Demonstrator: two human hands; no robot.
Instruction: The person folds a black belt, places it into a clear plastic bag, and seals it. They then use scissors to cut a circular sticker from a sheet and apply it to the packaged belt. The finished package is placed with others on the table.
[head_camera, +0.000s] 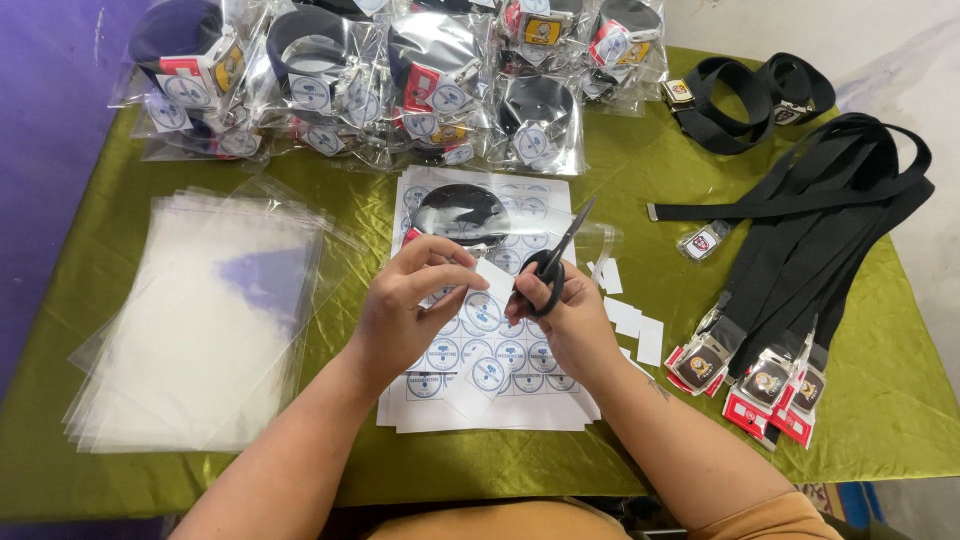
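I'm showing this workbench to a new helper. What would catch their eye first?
Probably the two hands at the centre: the right hand holds black scissors against a small white paper piece pinched by the left hand, above printed sheets of round labels. Next, the heap of bagged belts along the far edge, and loose black belts on the right.

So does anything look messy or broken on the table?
Nothing looks broken. Small cut paper squares lie scattered on the green cloth right of the sticker sheets, and one bagged belt sits on those sheets, apart from the pile of bagged belts. The clear bags are fanned unevenly.
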